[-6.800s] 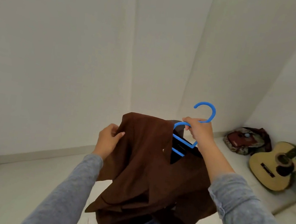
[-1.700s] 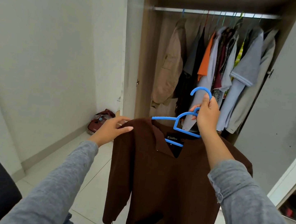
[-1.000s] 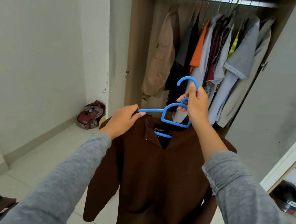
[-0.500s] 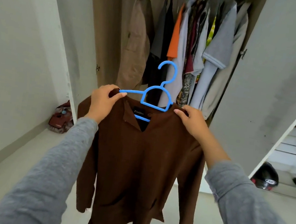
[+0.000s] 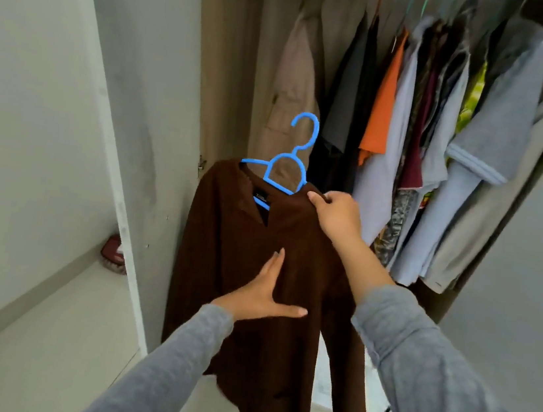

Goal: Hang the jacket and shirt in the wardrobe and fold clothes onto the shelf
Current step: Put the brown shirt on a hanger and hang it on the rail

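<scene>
Wooden and open, the wardrobe [image 5: 227,61] stood behind a long brown shirt [image 5: 222,251] on a blue plastic hanger [image 5: 255,161], its hook free in the air. The right hand [image 5: 334,214] pinched the shirt's shoulder. The left hand [image 5: 265,295] lay flat on its front, fingers straight.

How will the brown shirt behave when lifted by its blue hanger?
Probably floppy: the brown shirt hangs limp, sleeves dangling. It might slide off the blue hanger, since the right hand pinches one shoulder in place.
</scene>
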`<state>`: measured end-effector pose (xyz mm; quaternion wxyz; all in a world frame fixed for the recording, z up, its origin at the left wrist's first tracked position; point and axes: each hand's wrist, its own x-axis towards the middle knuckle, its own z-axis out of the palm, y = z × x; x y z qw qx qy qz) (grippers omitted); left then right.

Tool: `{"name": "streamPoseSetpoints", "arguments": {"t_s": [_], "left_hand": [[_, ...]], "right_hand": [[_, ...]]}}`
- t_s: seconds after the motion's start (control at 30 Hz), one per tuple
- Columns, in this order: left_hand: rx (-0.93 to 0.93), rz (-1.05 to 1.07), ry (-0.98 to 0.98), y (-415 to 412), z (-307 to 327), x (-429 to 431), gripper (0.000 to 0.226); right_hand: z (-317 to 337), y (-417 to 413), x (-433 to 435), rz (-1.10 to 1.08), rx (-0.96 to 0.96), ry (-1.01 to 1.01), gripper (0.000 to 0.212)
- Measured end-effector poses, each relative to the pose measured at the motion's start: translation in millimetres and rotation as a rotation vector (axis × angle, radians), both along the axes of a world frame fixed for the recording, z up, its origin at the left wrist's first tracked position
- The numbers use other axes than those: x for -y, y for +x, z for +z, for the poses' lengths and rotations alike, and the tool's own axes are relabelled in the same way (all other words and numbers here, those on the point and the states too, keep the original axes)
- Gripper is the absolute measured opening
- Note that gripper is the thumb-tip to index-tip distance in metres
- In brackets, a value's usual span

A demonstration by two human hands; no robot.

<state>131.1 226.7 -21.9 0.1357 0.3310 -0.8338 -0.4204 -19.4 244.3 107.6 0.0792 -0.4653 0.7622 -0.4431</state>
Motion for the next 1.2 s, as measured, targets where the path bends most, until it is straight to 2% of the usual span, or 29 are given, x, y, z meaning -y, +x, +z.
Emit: {"name": "streamPoseSetpoints", "arguments": {"t_s": [0.07, 0.2, 0.37, 0.5, 0.6, 0.67, 0.77, 0.87, 0.97, 1.03, 1.13, 1.2], "left_hand": [[-0.024, -0.027, -0.009, -7, 7, 25, 0.133], [-0.144, 0.065, -0.027, -14, 20, 70, 0.142], [-0.367, 0.284, -0.124, -15, 48, 134, 0.136], [-0.593, 0.472, -0.178, -23, 76, 187, 0.113], [-0.713, 0.522, -0.204, -32, 96, 236, 0.1], [-0.773, 0.507, -0.22, -39, 112, 268, 0.093], [-0.809, 0.477, -0.2, -48, 131, 312, 0.082], [-0.757, 0.42, -0.258, -58, 154, 354, 0.064], [-0.769, 0.414, -0.321, -70, 173, 404, 0.08], [-0.783, 0.403, -0.359, -76, 187, 429, 0.077], [-0.804, 0.385, -0.404, -85, 211, 457, 0.042], [-0.807, 0.364, -0.436, -90, 230, 474, 0.026]], "right_hand": [[13, 11, 38, -0.012, 0.073, -0.028, 0.046], [47, 31, 101, 0.026, 0.249, -0.097, 0.049], [104, 54, 175, 0.133, 0.41, -0.244, 0.038], [146, 66, 223, 0.207, 0.469, -0.342, 0.024], [170, 62, 261, 0.255, 0.473, -0.386, 0.026], [186, 54, 289, 0.277, 0.496, -0.414, 0.034], [206, 40, 328, 0.303, 0.516, -0.416, 0.039], [225, 24, 368, 0.318, 0.505, -0.407, 0.04], [246, 9, 405, 0.324, 0.505, -0.444, 0.037], [259, 0, 429, 0.344, 0.527, -0.478, 0.036], [280, -16, 454, 0.377, 0.574, -0.533, 0.032], [295, -25, 469, 0.369, 0.549, -0.555, 0.033]]}}
